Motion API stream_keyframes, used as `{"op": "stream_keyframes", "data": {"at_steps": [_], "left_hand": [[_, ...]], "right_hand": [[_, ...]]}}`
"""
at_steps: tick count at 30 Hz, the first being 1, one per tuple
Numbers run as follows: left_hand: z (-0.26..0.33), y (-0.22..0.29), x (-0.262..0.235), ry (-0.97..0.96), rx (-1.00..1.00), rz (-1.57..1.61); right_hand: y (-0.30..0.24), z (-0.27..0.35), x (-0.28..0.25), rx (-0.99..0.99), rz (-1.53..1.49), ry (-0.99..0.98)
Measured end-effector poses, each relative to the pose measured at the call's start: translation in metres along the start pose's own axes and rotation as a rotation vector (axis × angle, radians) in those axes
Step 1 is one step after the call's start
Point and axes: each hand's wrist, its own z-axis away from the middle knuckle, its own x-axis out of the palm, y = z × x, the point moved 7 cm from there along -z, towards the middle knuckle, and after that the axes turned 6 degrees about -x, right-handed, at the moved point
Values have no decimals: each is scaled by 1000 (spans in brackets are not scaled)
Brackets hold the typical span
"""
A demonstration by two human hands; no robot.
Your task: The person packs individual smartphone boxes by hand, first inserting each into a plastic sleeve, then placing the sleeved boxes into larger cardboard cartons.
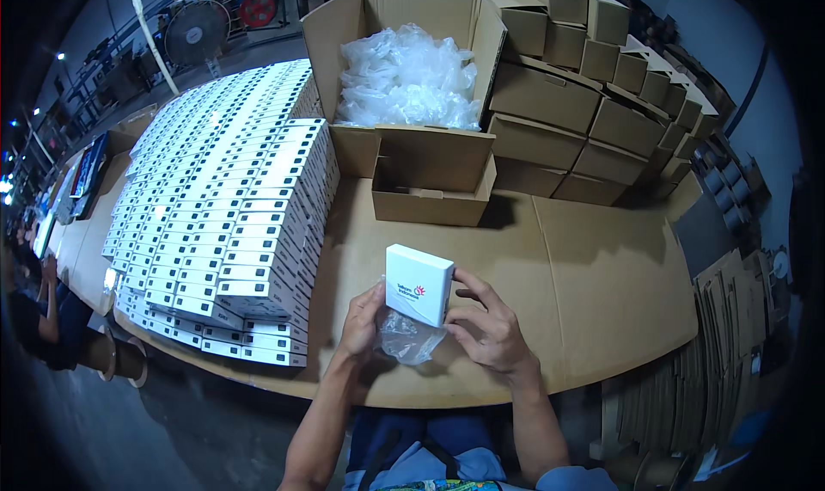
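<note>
A small white box (417,285) with a red and dark print on its face is held up over the table, tilted a little. My left hand (363,321) grips a clear plastic bag (407,338), which hangs at the box's lower edge and left side. At the box's right side my right hand (490,323) is closed on it, thumb near the lower corner and forefinger near the upper one. Whether the box sits partly inside the bag is hard to tell. Beyond the hands stands an open, small brown carton (430,207).
Stacked white boxes (215,207) fill the table's left side. A large open carton (335,52) holding clear plastic bags (408,78) stands behind the small carton. Closed brown cartons (550,95) are piled at the back right. Flattened cardboard (730,345) leans right of the cardboard-covered table (601,285).
</note>
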Motion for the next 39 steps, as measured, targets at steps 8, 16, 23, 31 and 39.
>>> {"op": "stream_keyframes", "data": {"at_steps": [8, 16, 23, 31, 39], "left_hand": [[-6, -8, -4, -53, -67, -116], [-2, -16, 5, -121, -119, -41], [2, -6, 2, -51, -29, -1], [10, 6, 23, -136, 40, -93], [16, 6, 27, 123, 163, -138]], "right_hand": [[-14, -17, -4, -85, 136, -151], [-21, -9, -1, -85, 49, -171], [-12, -6, -5, -124, 26, -103], [6, 4, -10, 121, -88, 102], [35, 21, 20, 371, -604, 130]]}}
